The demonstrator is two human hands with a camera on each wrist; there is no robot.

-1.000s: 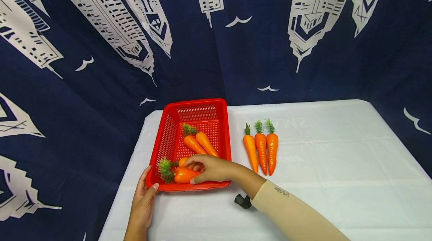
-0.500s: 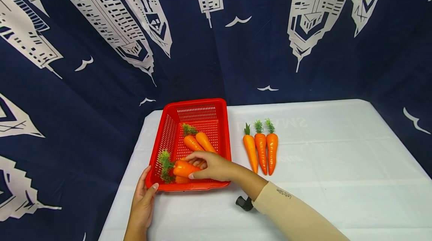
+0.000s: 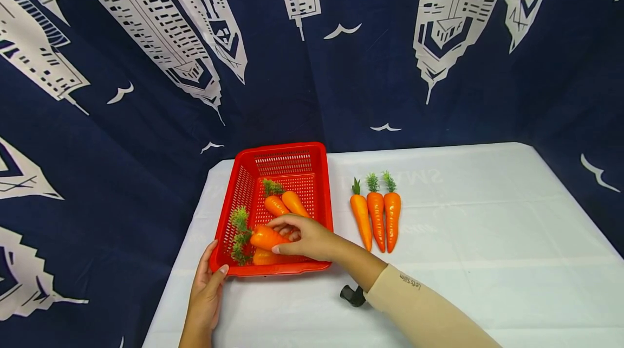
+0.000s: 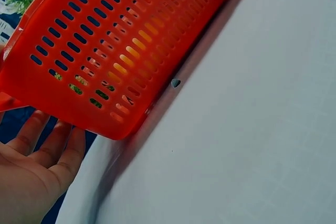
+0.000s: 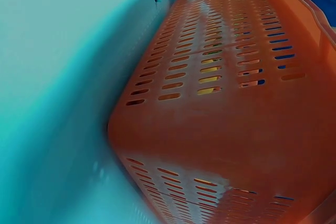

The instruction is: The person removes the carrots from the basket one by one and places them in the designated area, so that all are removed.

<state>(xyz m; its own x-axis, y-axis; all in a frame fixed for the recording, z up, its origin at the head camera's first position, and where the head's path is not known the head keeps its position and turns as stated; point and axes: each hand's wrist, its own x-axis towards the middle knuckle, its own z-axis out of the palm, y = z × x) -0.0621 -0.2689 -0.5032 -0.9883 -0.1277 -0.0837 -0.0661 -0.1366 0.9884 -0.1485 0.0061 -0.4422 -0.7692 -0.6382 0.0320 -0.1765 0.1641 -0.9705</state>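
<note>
A red plastic basket [image 3: 329, 196] with slotted walls stands at the table's left side. My left hand [image 3: 207, 288] grips its near left corner, thumb on the rim; the left wrist view shows the fingers at the outer wall [image 4: 121, 40]. Inside the basket, my right hand [image 3: 309, 237] holds an orange carrot [image 3: 265, 237] with a green leafy top pointing left. Another carrot [image 3: 265, 257] lies below it along the near wall. Two more carrots [image 3: 295, 204] lie farther back, partly hidden by the hand. The right wrist view shows mostly the basket's outside [image 5: 220, 129].
Three carrots [image 3: 376, 220] lie side by side on the white-covered table [image 3: 478, 239], right of the basket, tops away from me. A small black object [image 3: 352, 296] shows under my right wrist. A dark blue printed curtain [image 3: 361, 82] hangs behind the table.
My right hand has lifted the held carrot slightly and shifted it away from the near wall, uncovering more of the carrot below. The left hand and basket stay where they were.
</note>
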